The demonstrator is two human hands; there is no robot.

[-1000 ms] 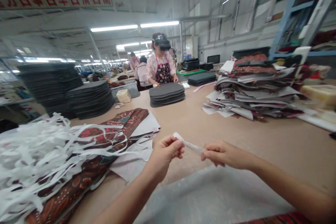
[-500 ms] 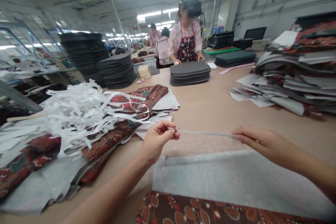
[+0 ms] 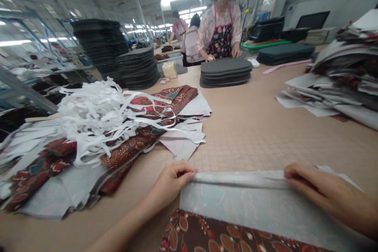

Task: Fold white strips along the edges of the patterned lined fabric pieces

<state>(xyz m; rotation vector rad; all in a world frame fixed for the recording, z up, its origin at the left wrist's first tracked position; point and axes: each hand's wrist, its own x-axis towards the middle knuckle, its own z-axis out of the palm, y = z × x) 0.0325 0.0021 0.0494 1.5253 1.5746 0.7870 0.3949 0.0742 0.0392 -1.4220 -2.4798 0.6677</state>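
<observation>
A brown leaf-print fabric piece lies in front of me, its pale grey back showing on the far part. My left hand pinches the far left corner of that pale part, thumb against curled fingers. Further right along the same edge, my right hand is closed on it. A narrow pale band runs straight between the hands, with a dark crease below it. Whether the white strip lies inside this band, I cannot tell. Both sets of fingertips are partly hidden.
To the left, a tangle of white strips lies on printed fabric pieces. Dark grey pads are stacked ahead, where a co-worker stands. Taller pad stacks rise at back left; layered fabric is piled right.
The white strip was stretched in the air between my hands. Both hands have come down and nearer to the fabric's far edge, which they now grip. The view has also shifted slightly.
</observation>
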